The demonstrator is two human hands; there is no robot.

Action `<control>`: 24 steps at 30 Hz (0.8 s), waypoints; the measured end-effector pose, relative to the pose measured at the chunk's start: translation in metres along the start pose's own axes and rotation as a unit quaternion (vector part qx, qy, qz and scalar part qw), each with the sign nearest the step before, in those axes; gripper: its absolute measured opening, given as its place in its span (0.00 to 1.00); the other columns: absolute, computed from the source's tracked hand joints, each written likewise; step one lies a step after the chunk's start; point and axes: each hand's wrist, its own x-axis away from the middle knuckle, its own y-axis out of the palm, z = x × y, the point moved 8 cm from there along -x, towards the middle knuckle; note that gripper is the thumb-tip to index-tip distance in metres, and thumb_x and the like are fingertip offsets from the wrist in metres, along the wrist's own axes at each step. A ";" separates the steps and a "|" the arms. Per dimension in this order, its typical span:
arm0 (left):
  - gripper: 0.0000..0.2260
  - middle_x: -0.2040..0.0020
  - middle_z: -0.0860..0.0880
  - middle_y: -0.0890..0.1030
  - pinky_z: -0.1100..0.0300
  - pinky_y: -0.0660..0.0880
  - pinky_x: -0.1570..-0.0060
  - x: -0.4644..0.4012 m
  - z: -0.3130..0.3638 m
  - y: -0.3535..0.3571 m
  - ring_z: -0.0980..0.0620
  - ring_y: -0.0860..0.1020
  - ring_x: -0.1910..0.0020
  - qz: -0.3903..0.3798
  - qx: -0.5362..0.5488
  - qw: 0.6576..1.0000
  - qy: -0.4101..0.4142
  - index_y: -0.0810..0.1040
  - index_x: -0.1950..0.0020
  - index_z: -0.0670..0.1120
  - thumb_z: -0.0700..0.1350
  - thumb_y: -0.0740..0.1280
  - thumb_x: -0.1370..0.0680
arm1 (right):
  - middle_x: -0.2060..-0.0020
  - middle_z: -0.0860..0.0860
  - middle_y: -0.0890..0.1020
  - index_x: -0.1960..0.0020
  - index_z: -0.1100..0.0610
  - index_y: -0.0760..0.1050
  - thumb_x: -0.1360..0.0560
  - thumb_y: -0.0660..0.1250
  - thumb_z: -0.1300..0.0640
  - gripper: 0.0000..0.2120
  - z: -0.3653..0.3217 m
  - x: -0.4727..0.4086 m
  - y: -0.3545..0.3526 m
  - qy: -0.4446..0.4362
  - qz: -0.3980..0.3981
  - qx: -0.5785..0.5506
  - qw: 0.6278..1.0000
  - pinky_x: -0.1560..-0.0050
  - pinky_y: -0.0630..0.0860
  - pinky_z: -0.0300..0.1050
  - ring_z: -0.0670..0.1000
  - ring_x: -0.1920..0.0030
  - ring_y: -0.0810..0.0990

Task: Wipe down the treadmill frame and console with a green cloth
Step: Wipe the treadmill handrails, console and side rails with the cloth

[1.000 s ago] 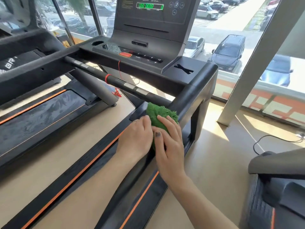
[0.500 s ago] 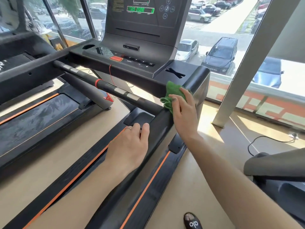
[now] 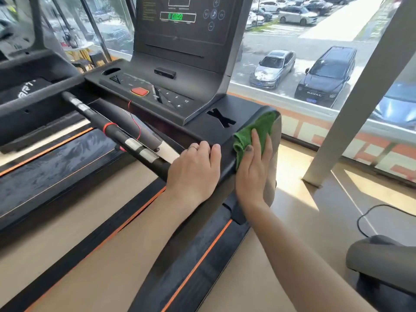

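Now higher, right hand (image 3: 253,167) flat, pressing green cloth (image 3: 255,134) on frame corner (image 3: 213,136), left hand (image 3: 194,170) resting flat alongside

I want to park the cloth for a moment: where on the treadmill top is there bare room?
Free: the flat black shelf between the X-shaped slot and the green cloth, and the sloped face under the small black tab. Crowded: the near right corner, under the left hand and right hand, and the button panel round the red button.

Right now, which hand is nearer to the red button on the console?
Left. The left hand rests on the frame just below the console, near the red button. The right hand presses the green cloth further right, at the frame's corner.
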 end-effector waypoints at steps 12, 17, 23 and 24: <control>0.16 0.59 0.53 0.66 0.51 0.65 0.60 -0.007 0.003 0.013 0.47 0.73 0.54 0.032 0.042 0.997 -0.056 0.62 0.55 0.51 0.55 0.39 0.19 | 0.19 0.38 0.45 0.23 0.30 0.55 0.15 0.50 0.47 0.23 -0.009 0.081 0.011 -0.023 -0.037 -0.099 0.994 0.29 0.54 0.24 0.36 0.21 0.49; 0.14 0.63 0.54 0.69 0.50 0.65 0.59 -0.006 -0.004 0.012 0.47 0.68 0.58 0.036 0.047 0.994 -0.089 0.61 0.59 0.53 0.52 0.42 0.17 | 0.21 0.58 0.61 0.26 0.51 0.72 0.15 0.55 0.55 0.19 -0.002 0.028 0.005 -0.172 -0.049 -0.030 0.983 0.23 0.63 0.58 0.59 0.21 0.60; 0.15 0.63 0.48 0.72 0.45 0.71 0.57 -0.003 0.001 0.009 0.41 0.73 0.58 0.014 0.006 0.994 -0.105 0.60 0.59 0.52 0.53 0.43 0.16 | 0.45 0.45 0.84 0.56 0.52 0.85 0.19 0.58 0.51 0.18 -0.033 -0.131 0.009 -0.210 -0.149 0.200 0.945 0.35 0.69 0.45 0.48 0.47 0.77; 0.15 0.63 0.48 0.73 0.44 0.73 0.55 -0.002 0.001 0.008 0.40 0.73 0.58 0.014 0.004 0.994 -0.110 0.60 0.59 0.51 0.53 0.43 0.16 | 0.45 0.45 0.84 0.57 0.52 0.84 0.19 0.57 0.50 0.19 -0.031 -0.144 0.012 -0.194 -0.172 0.223 0.940 0.33 0.69 0.47 0.46 0.50 0.75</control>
